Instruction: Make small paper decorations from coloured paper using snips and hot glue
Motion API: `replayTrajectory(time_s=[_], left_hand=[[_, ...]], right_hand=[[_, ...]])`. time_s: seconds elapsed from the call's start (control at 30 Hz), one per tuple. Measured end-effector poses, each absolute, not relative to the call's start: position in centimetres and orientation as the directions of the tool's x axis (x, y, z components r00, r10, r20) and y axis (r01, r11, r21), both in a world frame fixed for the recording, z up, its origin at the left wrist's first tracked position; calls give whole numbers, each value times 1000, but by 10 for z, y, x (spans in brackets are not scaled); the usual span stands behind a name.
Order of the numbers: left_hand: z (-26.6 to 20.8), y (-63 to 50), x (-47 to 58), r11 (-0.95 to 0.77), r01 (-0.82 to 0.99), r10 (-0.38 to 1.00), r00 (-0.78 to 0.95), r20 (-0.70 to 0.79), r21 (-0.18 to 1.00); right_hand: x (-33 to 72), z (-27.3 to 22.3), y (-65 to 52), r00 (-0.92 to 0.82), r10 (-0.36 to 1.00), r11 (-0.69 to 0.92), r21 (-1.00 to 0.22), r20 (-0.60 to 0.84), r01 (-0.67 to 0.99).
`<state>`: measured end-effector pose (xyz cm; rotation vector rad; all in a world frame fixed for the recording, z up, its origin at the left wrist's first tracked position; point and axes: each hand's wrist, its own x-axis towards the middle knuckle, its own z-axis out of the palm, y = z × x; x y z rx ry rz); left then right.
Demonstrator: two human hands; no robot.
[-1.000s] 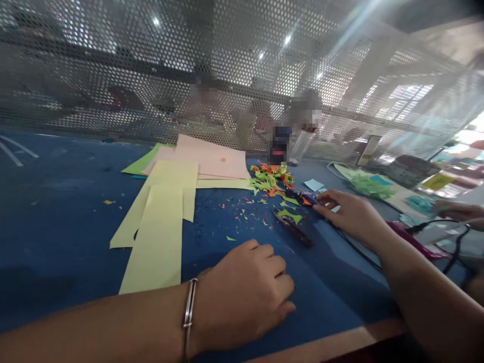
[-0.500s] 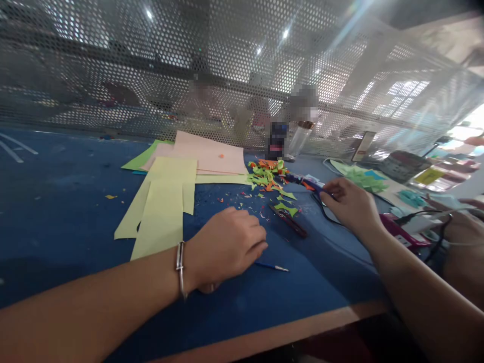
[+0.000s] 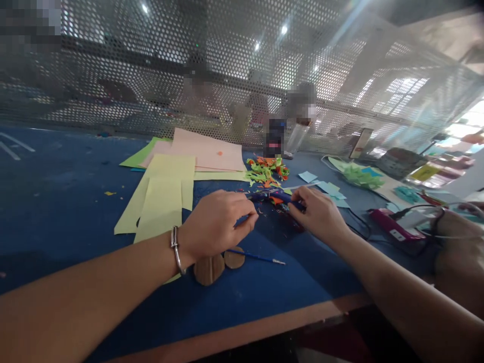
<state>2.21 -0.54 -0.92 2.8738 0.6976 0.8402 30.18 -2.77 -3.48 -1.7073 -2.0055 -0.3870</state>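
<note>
Thumb and forefinger close together on our left hand (image 3: 216,219), whether pinching anything we can't tell; at its two o'clock, the blue corded tool (image 3: 283,196), likely light and stiff, best gripped at the rear, where our right hand (image 3: 320,213) pinches its fingers.

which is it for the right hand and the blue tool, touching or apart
Touching: the head view shows the right hand closed around the right end of the blue tool.
</note>
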Motion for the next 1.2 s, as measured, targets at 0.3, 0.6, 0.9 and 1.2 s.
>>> replayTrajectory(time_s=[0.3,0.6,0.9,1.2], left_hand=[[-14,1,20,-889,406,454,726,517,211],[-5,-6,14,-903,406,414,728,546,144],[22,16,-16,-755,602,651,734,193,258],[38,-22,-25,-760,628,610,778,-149,170]], right_hand=[[293,-39,-65,-267,846,196,196,461,961],[290,-38,-78,-208,940,196,71,269,978],[293,-15,-98,-333,938,345,-185,92,920],[234,1,-83,-513,848,530,-240,131,813]])
